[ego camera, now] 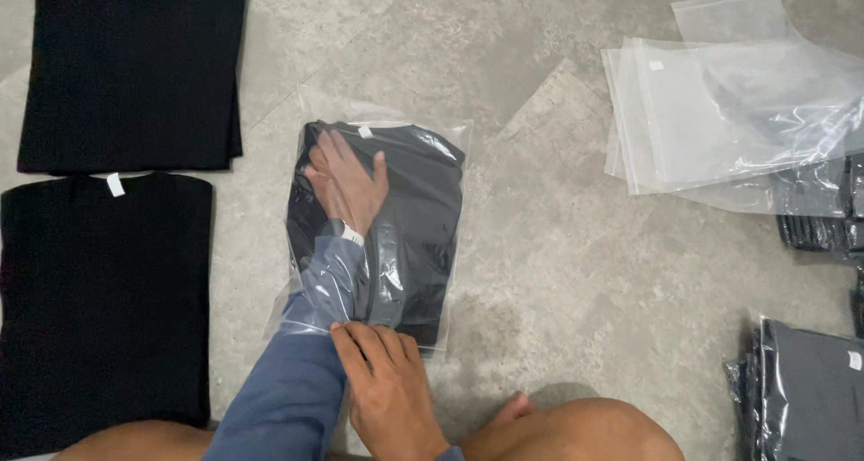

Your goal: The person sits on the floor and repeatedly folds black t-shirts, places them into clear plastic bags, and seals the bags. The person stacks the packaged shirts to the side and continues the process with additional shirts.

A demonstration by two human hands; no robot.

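Left hand (346, 184) flat, fingers spread, inside clear bag (378, 231) mid-floor, pressing folded black garment (423, 218). Right hand (387, 380) pinching bag's near opening; grip partly hidden. Bagged garments (805, 389) cut off at right edge.

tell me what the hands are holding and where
The right hand pinches the clear bag at its open edge; the left hand lies flat on the black shirt inside, gripping nothing.
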